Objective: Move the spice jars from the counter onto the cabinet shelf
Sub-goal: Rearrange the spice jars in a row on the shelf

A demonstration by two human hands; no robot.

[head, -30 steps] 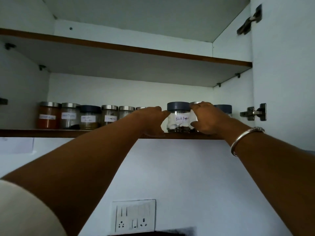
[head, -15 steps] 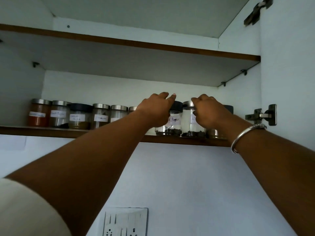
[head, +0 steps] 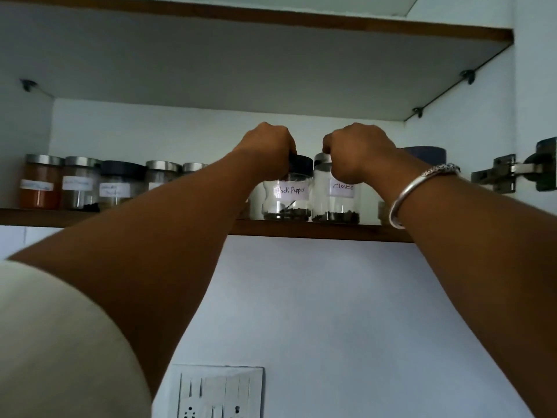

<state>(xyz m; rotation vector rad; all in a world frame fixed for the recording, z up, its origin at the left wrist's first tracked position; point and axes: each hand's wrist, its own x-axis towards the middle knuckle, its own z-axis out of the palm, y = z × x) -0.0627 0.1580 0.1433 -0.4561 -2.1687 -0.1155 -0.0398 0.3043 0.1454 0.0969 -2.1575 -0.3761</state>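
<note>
Both hands clamp down from above on jar tops. We see the left hand (head: 265,147) with its fingers curled round the dark lid of the round clear-glass Black Pepper jar (head: 287,203). The right hand (head: 358,152) curls the same way round the steel lid of the round clear-glass Cloves jar (head: 336,203). Both jars stand upright, side by side and all but touching, at the front of the dark wood-edged cabinet shelf (head: 316,230).

We judge that front edge to be the main risk. The arms reach up high, so a hand that drags as it lets go could tip a jar forward off the shelf. A shove backward could knock the dark-lidded jar (head: 428,152) half hidden behind the right wrist, and the silver bangle (head: 422,188) could catch it.

To the left, the shelf carries a row of labelled jars. The orange-powder jar with a steel lid (head: 37,185) looks nearly full. The steel-lidded jar beside it (head: 79,188) holds a paler powder, and its label is too blurred to read. The Black Pepper jar and Cloves jar each hold only a thin dark layer at the bottom.
</note>
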